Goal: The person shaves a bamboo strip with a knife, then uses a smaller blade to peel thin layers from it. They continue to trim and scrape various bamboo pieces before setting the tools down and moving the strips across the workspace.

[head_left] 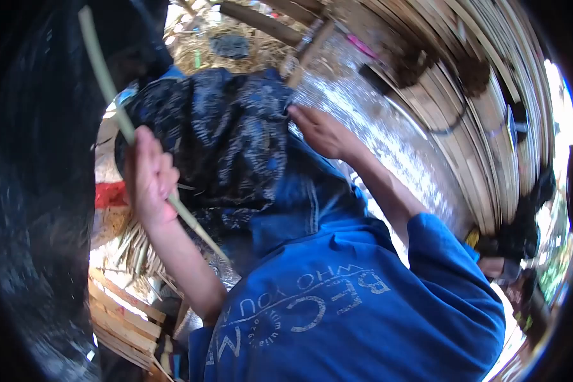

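Note:
My left hand [151, 181] is closed around a long, thin pale-green cane strip [197, 228], which looks like split bamboo. The strip runs slanting from the upper left, through my fist, down to near my shirt. A dark patterned cloth [235, 137] with blue and white flecks lies over my lap, on top of blue jeans [299, 200]. My right hand [319, 132] is stretched out at the cloth's right edge, back of the hand showing. Its fingertips touch or nearly touch the cloth, and I see nothing held in it.
A black plastic sheet [38, 210] hangs close on my left. Below it are a wooden slatted crate [124, 318] and a bundle of cut sticks [137, 251]. Wooden slats [490, 134] line the right side. Straw [200, 48] and a pink object [361, 46] lie ahead.

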Motion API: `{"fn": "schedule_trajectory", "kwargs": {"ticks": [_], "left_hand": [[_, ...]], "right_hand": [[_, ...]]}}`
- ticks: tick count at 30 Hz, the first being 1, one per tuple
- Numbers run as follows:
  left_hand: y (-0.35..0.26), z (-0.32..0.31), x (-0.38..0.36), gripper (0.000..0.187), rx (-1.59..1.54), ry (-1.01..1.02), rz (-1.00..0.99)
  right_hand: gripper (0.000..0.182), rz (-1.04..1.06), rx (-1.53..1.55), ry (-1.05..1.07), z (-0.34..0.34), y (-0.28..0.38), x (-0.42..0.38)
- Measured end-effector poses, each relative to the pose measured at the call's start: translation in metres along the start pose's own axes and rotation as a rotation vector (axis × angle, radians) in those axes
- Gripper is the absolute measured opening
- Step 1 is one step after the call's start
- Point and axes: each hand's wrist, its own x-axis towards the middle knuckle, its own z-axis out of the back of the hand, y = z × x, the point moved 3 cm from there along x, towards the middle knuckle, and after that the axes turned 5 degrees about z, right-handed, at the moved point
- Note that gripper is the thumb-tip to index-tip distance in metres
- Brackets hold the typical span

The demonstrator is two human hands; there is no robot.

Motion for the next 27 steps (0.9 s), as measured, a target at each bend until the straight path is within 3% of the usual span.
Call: {"fn": "schedule_trajectory", "kwargs": {"ticks": [2, 4, 6, 7, 8, 10, 11, 14, 16, 17, 18, 19, 20, 21, 23, 25, 26, 27], "left_hand": [[-0.002, -0.023, 0.002, 0.014, 0.04, -0.073, 0.014], [0.002, -0.052, 0.012, 0.019, 0.098, 0.02, 0.06], [0.015, -0.08, 0.027, 0.021, 0.349, 0.014, 0.014], [0.036, -0.092, 0.04, 0.023, 0.275, 0.07, -0.092], [0.04, -0.096, 0.044, 0.02, 0.496, -0.021, -0.102], [0.067, -0.099, 0.058, 0.018, 0.401, -0.055, -0.184], [0.077, -0.095, 0.058, 0.026, 0.533, -0.172, -0.185], [0.06, -0.088, 0.037, 0.036, 0.359, -0.234, -0.37], [0.045, -0.076, 0.001, 0.047, 0.448, -0.138, 0.153], [0.046, -0.057, -0.016, 0.052, 0.43, -0.228, -0.061], [0.033, -0.037, -0.036, 0.045, 0.333, -0.316, -0.126], [0.04, 0.005, -0.05, 0.04, 0.798, -0.52, -0.557], [0.041, 0.039, -0.07, 0.028, 0.9, -0.781, -0.668], [0.056, 0.08, -0.092, 0.022, 0.768, -1.043, -0.287], [0.106, 0.119, -0.127, 0.034, 0.338, -1.203, 0.219], [0.192, 0.107, -0.13, 0.053, 0.517, -0.778, 0.473], [0.199, 0.091, -0.13, 0.053, 0.507, -0.764, 0.47], [0.204, 0.072, -0.125, 0.058, -0.03, -0.699, 0.34]], "right_hand": [[0.045, 0.219, 0.05, -0.311, 0.01, 0.038, 0.006], [0.044, 0.445, 0.258, -0.386, 0.01, 0.059, 0.019], [0.041, 0.378, 0.801, -0.237, -0.001, 0.073, 0.03], [0.04, 0.291, 1.101, -0.108, -0.009, 0.073, 0.041], [0.04, 0.244, 1.146, -0.104, -0.012, 0.066, 0.053], [0.041, 0.181, 1.226, 0.02, -0.012, 0.054, 0.079], [0.042, 0.205, 1.166, 0.059, -0.009, 0.066, 0.08], [0.045, 0.118, 1.114, 0.26, -0.009, 0.051, 0.1], [0.045, 0.086, 1.043, 0.21, -0.007, 0.043, 0.107], [0.044, 0.109, 1.011, 0.167, -0.005, 0.042, 0.111], [0.044, 0.098, 0.992, 0.222, 0.002, 0.042, 0.114], [0.044, 0.091, 0.99, 0.251, 0.005, 0.042, 0.118], [0.043, 0.035, 0.99, 0.212, 0.006, 0.047, 0.12], [0.042, -0.019, 0.988, 0.16, 0.011, 0.05, 0.121], [0.041, -0.007, 0.984, 0.243, 0.016, 0.055, 0.127], [0.04, 0.025, 1.001, 0.305, 0.018, 0.068, 0.136], [0.037, 0.014, 0.967, 0.302, 0.014, 0.077, 0.133], [0.034, -0.005, 0.932, 0.3, 0.01, 0.085, 0.132]]}}
